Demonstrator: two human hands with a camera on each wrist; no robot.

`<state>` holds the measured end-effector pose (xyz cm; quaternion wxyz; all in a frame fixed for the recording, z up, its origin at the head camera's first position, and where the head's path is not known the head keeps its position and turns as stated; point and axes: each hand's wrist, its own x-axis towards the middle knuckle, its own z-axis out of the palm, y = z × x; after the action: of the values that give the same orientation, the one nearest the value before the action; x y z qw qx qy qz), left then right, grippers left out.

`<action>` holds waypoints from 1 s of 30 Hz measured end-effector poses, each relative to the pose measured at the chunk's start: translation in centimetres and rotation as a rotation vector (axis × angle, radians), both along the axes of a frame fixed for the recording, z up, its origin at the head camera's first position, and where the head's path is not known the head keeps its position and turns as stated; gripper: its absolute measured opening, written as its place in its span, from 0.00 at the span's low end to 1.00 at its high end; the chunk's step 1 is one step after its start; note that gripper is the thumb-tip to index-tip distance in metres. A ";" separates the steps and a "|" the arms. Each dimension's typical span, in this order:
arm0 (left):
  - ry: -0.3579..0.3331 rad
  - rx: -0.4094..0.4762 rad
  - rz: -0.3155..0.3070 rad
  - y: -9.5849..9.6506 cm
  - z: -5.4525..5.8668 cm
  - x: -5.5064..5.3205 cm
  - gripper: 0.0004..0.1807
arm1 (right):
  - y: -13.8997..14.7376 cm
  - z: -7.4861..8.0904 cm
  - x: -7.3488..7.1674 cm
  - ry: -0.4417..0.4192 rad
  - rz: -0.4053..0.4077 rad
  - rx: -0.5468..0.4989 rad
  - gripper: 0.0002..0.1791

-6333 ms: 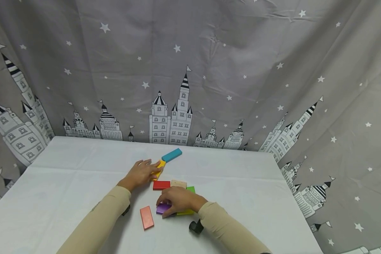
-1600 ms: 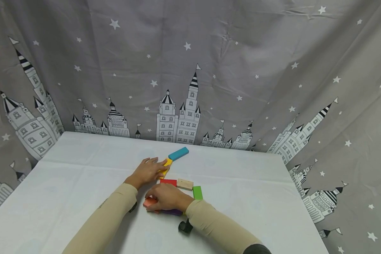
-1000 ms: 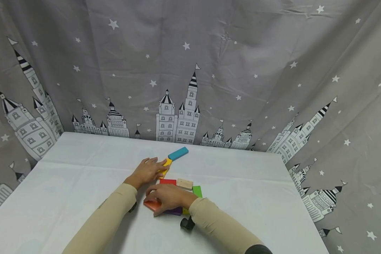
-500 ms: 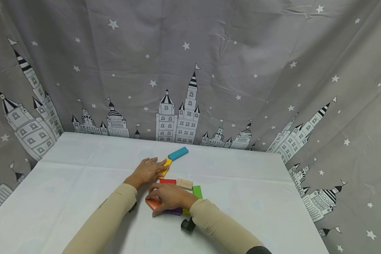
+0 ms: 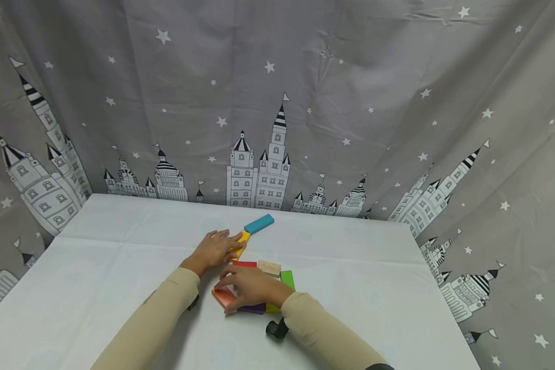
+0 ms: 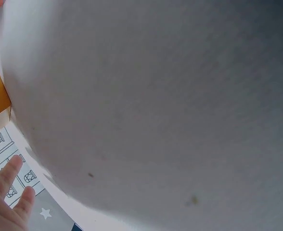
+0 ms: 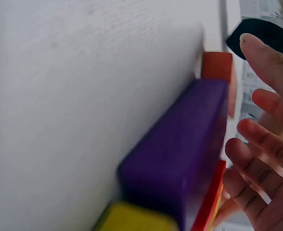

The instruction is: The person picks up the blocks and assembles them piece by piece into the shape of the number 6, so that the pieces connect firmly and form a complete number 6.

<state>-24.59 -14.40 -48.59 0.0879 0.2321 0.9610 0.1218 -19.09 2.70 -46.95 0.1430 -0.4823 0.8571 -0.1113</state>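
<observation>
In the head view, my left hand [image 5: 213, 250] holds a yellow block [image 5: 242, 245] between thumb and fingers; the left wrist view shows other fingers spread. A blue block [image 5: 259, 223] touches the yellow one's far end. My right hand [image 5: 254, 284] hovers with thumb and index finger around a salmon-orange block [image 5: 224, 296]. In the right wrist view, its fingers look loose and apart from the blocks. A purple block [image 7: 175, 144] lies beside the orange one. Red [image 5: 245, 264], plain wood [image 5: 269, 267], green [image 5: 287, 278] and yellow-green [image 5: 272, 308] blocks continue the ring, partly hidden by my right hand.
All the blocks lie flat on a white-covered table [image 5: 120, 246]. A grey curtain [image 5: 185, 77] printed with castles and stars hangs behind its far edge. A black wrist camera [image 5: 276, 329] sits under my right wrist, just above the tabletop.
The orange block went from lying apart at the left to the purple block's end, carried by my right hand. In the last half second that hand shifted slightly right. The left hand stayed put.
</observation>
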 end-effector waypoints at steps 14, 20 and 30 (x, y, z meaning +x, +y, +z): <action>-0.002 -0.024 0.004 0.0 -0.1 0.0 0.25 | 5.0 -0.3 1.1 -0.031 -0.188 -0.115 0.23; -0.003 -0.024 0.002 0.1 -0.1 -0.2 0.25 | 5.5 -0.8 1.9 -0.043 -0.247 -0.127 0.21; -0.021 -0.010 0.008 0.0 -0.1 -0.2 0.25 | 5.5 -1.2 2.9 -0.070 -0.315 -0.140 0.20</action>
<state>-24.77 -14.36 -48.70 0.0987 0.2267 0.9615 0.1200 -16.23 8.19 -48.18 0.1199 -0.3466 0.9067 -0.2085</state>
